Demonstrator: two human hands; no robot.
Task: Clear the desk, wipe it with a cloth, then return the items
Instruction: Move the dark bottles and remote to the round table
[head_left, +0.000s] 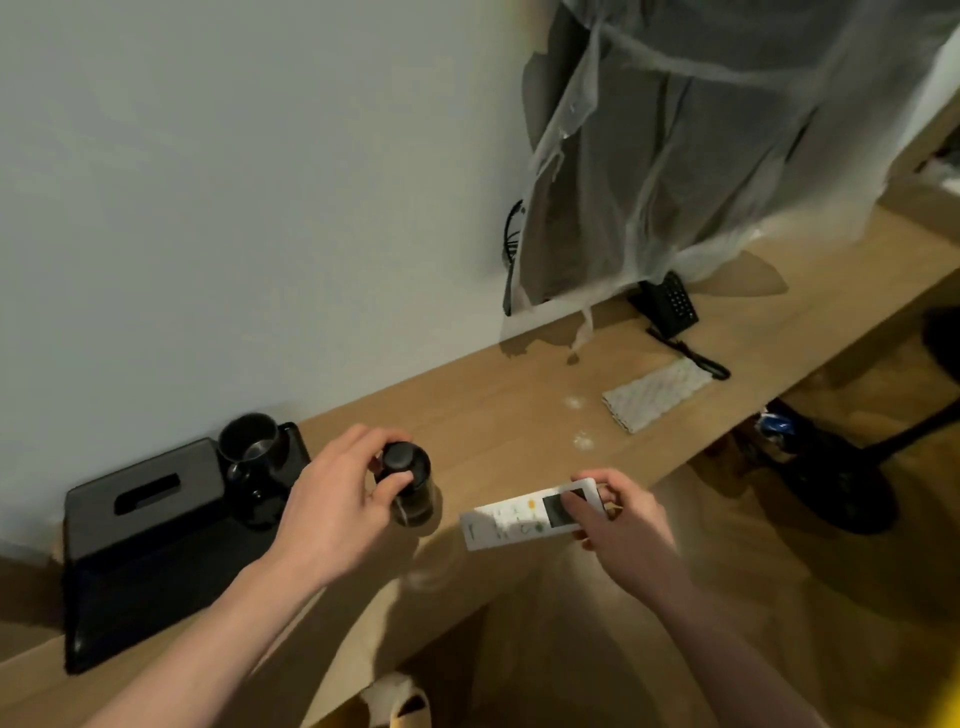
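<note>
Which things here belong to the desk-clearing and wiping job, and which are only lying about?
Belong to the job:
- jar, gripped by the left hand
- remote, held by the right hand
- cloth
- tray with mug
- phone
- desk

Just lying about:
- covered garment
- chair base

Plastic-draped dark object (675, 156) cut off by the top edge, its identity unclear; chair base (841, 483) partly hidden beneath the desk (493, 405); remote control (530, 514) button labels too blurred to read; yellow item (395, 706) cropped at the bottom edge.
</note>
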